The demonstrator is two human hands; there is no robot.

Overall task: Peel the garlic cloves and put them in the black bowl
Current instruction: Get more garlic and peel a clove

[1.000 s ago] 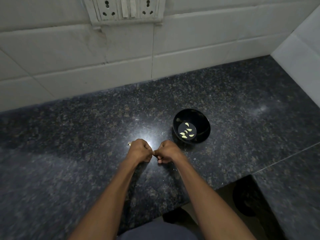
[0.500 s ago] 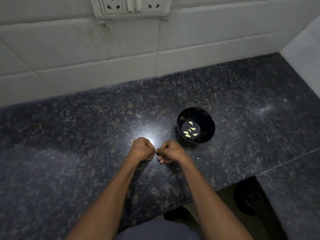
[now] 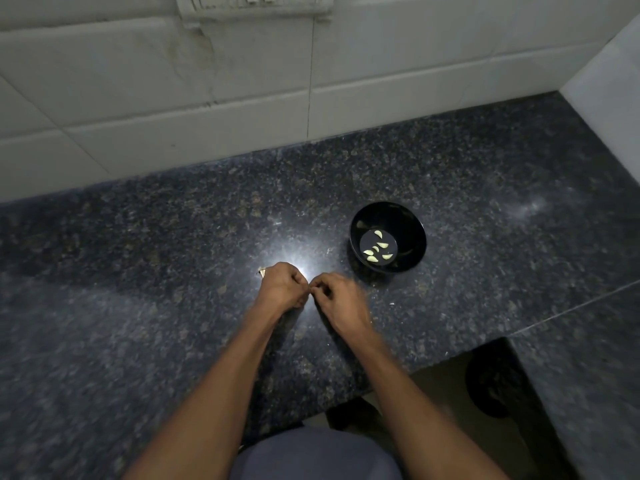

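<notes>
A small black bowl stands on the dark granite counter, right of and just beyond my hands. Several pale peeled garlic cloves lie on its bottom. My left hand and my right hand are curled, and their fingertips meet over the counter. They pinch something tiny between them, most likely a garlic clove, but the fingers hide it. A pale scrap of garlic skin pokes out beside my left hand.
The granite counter runs back to a white tiled wall with a socket strip at the top. A second white wall closes the right side. The counter's front edge is cut away at the lower right, above a dark round floor drain.
The view has tilted down a little, so the wall sockets slid up out of frame. My hands stay together in the same spot, with only small finger movement.
</notes>
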